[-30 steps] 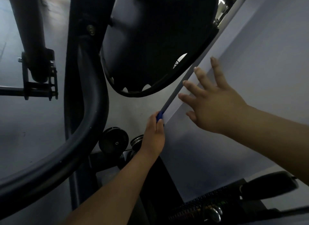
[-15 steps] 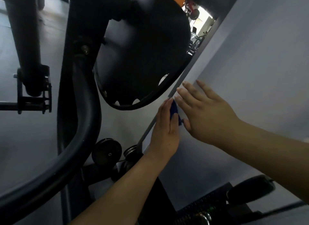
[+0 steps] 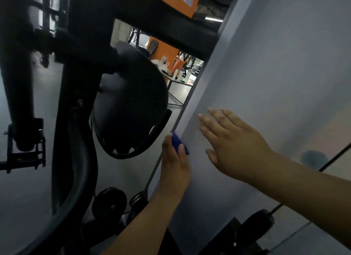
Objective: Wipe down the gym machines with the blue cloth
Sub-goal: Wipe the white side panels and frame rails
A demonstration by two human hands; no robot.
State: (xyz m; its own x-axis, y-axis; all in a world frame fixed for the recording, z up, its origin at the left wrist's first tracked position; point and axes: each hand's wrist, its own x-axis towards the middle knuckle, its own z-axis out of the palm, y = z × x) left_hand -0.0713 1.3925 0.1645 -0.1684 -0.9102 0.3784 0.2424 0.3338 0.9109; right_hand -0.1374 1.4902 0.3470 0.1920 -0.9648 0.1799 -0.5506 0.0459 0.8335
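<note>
Mid-wipe: the left hand (image 3: 175,160) pinches the blue cloth (image 3: 179,143) over the grey panel (image 3: 266,80) edge (right hand (image 3: 232,141) flat, fingers spread); next, probably slide along it.

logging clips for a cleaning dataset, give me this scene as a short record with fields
left hand: grips the blue cloth against the left edge of the grey panel
right hand: open, fingers straight and spread over the panel face; contact not certain
blue cloth: bunched small, mostly hidden in the grip
left of panel: black pad on a dark machine frame
lower down: round plates near the floor
</note>
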